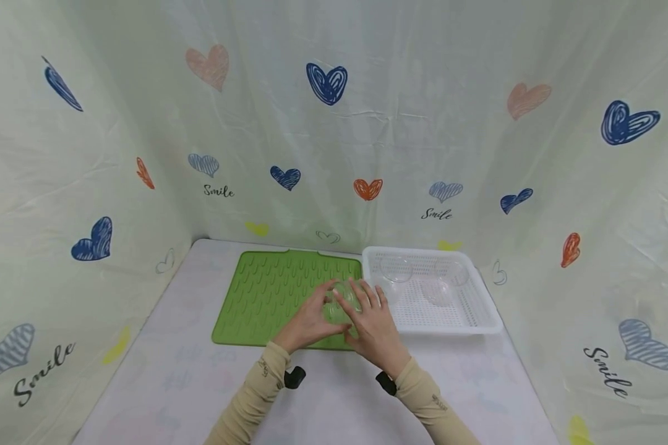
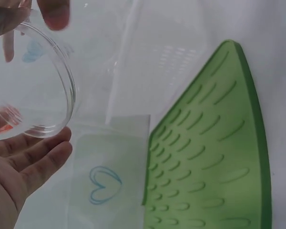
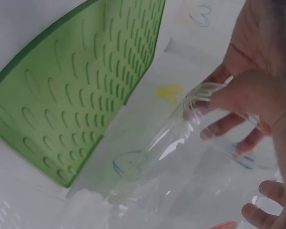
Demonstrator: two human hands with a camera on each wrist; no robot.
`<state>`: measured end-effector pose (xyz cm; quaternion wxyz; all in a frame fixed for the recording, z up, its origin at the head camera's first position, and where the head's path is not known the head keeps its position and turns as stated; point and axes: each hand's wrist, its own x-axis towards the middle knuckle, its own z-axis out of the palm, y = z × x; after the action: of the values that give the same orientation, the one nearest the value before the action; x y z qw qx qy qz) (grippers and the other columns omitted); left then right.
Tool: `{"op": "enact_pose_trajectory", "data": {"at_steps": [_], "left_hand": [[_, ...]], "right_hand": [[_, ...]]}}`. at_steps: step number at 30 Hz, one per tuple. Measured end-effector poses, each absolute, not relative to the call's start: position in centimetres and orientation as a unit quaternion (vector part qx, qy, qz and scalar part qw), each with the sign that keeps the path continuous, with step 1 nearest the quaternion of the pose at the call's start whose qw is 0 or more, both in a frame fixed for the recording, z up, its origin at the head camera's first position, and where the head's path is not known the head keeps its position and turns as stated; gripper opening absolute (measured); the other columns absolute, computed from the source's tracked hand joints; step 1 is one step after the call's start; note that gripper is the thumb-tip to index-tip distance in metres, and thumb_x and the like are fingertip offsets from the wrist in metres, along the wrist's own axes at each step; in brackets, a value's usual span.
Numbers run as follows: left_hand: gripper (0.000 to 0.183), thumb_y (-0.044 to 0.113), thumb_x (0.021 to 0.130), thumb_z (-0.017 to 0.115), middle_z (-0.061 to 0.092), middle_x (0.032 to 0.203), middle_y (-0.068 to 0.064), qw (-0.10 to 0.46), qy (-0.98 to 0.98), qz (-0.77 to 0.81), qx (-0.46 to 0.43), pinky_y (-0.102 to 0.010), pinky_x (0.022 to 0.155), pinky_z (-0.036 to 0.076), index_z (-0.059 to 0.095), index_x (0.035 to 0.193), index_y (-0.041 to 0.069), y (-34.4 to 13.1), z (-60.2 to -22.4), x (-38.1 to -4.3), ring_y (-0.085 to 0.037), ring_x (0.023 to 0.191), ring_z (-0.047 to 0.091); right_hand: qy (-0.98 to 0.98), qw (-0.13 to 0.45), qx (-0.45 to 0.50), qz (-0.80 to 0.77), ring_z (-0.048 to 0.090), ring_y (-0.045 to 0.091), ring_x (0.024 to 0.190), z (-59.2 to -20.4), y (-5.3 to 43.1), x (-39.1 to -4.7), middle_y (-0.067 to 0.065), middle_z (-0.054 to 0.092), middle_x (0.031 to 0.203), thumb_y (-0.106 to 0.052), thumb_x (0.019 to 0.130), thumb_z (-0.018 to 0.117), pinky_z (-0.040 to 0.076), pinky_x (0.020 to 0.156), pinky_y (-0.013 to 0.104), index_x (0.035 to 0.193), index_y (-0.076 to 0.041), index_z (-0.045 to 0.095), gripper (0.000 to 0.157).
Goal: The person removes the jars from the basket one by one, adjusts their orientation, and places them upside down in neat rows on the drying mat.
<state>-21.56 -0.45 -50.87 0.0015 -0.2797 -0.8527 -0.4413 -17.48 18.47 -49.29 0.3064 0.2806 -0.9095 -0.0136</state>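
Note:
A clear, round glass bowl (image 1: 342,296) is held above the green mat (image 1: 273,296), between both hands. My left hand (image 1: 310,318) grips its left side, fingers at the far side and thumb toward me. My right hand (image 1: 375,327) holds the other side with its fingers spread over the bowl. In the left wrist view the bowl's thick rim (image 2: 72,90) shows above the left fingertips. Seen from the right wrist, the glass wall (image 3: 171,138) is see-through, and fingers show behind it. Some contact points are hidden.
A white plastic basket (image 1: 481,321) stands to the right of the mat. Inside it are several clear round bowls (image 1: 396,272), hard to make out against the white. The white table (image 1: 172,364) is enclosed by a curtain (image 1: 389,154) printed with hearts.

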Motion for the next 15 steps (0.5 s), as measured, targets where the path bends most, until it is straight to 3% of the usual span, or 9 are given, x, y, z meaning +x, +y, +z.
{"op": "enact_pose_trajectory", "data": {"at_steps": [7, 10, 15], "left_hand": [[0.099, 0.051, 0.075, 0.078, 0.046, 0.14, -0.013, 0.019, -0.85, -0.454, -0.265, -0.047, 0.083, 0.053, 0.023, 0.152, 0.021, -1.1, -50.9, -21.5, -0.03, 0.115, 0.056], [0.099, 0.046, 0.074, 0.081, 0.05, 0.136, -0.016, 0.027, -0.844, -0.467, -0.262, -0.048, 0.083, 0.053, 0.025, 0.152, 0.02, -1.4, -50.8, -21.6, -0.031, 0.113, 0.057], [0.099, 0.048, 0.073, 0.08, 0.046, 0.142, -0.014, 0.025, -0.846, -0.47, -0.25, -0.05, 0.088, 0.052, 0.024, 0.152, 0.026, -1.8, -50.3, -21.5, -0.03, 0.116, 0.056]], "right_hand": [[-0.899, 0.324, 0.269, 0.123, 0.035, 0.039, 0.137, -49.3, 19.9, -17.1, 0.02, 0.033, 0.153, -0.039, 0.083, 0.058, 0.033, 0.107, 0.059, 0.15, -0.015, 0.034, 0.075], [-0.878, 0.344, 0.241, 0.231, 0.035, 0.037, 0.138, -49.3, 20.3, -17.1, 0.02, 0.035, 0.152, -0.038, 0.093, 0.05, 0.031, 0.111, 0.052, 0.148, -0.008, 0.035, 0.065], [-0.799, 0.374, 0.173, 0.437, 0.039, 0.029, 0.136, -49.1, 20.8, -17.3, 0.021, 0.042, 0.145, -0.01, 0.098, 0.049, 0.033, 0.112, 0.026, 0.144, 0.0, 0.039, 0.048]]}}
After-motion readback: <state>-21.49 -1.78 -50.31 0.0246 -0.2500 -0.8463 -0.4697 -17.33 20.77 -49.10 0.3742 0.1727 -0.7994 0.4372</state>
